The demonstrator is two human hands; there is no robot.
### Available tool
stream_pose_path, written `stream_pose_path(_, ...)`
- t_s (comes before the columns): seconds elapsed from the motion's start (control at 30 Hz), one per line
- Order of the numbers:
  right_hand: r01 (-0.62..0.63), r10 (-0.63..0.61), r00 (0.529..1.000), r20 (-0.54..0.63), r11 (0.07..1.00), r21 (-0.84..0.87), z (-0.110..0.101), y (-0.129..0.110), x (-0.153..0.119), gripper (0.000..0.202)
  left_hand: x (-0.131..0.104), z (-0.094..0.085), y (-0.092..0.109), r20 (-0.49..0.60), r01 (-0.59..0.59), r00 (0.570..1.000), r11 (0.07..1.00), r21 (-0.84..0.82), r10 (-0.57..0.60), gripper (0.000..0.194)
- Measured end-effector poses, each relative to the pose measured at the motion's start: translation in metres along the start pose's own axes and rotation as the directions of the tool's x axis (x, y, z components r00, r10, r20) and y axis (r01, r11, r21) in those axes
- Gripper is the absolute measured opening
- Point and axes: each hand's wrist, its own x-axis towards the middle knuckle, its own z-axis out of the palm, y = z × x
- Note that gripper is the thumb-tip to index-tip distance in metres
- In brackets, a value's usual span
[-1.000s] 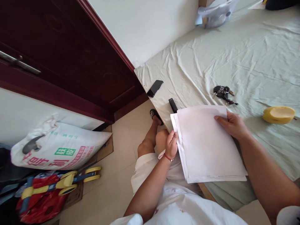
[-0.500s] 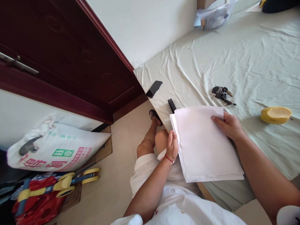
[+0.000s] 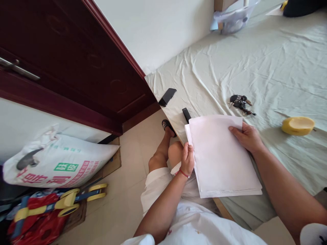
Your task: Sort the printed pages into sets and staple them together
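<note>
A stack of white paper sheets (image 3: pixel 222 156) lies at a slant between my hands, over the edge of the cloth-covered surface. My left hand (image 3: pixel 187 159), with a red string at the wrist, grips the stack's left edge. At the upper right edge, my right hand (image 3: pixel 246 136) pinches the sheets, its thumb on top and its fingers hidden beneath. The top sheet looks blank apart from faint print along its lower edge. Just past the stack's upper left corner, a small black object (image 3: pixel 186 115) is partly covered by the paper.
On the pale green cloth (image 3: pixel 204 75) are a black phone-like object (image 3: pixel 167 97), a bunch of keys (image 3: pixel 240 103), a yellow object (image 3: pixel 298 126) and a clear plastic container (image 3: pixel 233 22). A white sack (image 3: pixel 63 163) and a yellow-blue toy (image 3: pixel 66 202) are on the floor at left.
The lower right part of the paper stack has shifted slightly left, and my right hand has moved slightly left with it. Both hands keep their hold.
</note>
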Motion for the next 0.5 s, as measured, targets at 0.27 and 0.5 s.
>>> stream_pose_path(0.27, -0.007, 0.008, 1.0, -0.015, 0.999, 0.034, 0.003, 0.0, 0.0, 0.025, -0.001, 0.001, 0.002, 0.006, -0.014, 1.0, 1.0, 0.001, 0.014, 0.06)
stream_pose_path(0.5, -0.016, 0.029, 0.997, -0.065, 0.979, 0.201, 0.004, -0.005, 0.0, 0.023, 0.003, 0.002, -0.006, -0.099, 0.037, 0.994, 0.999, -0.01, -0.038, 0.061)
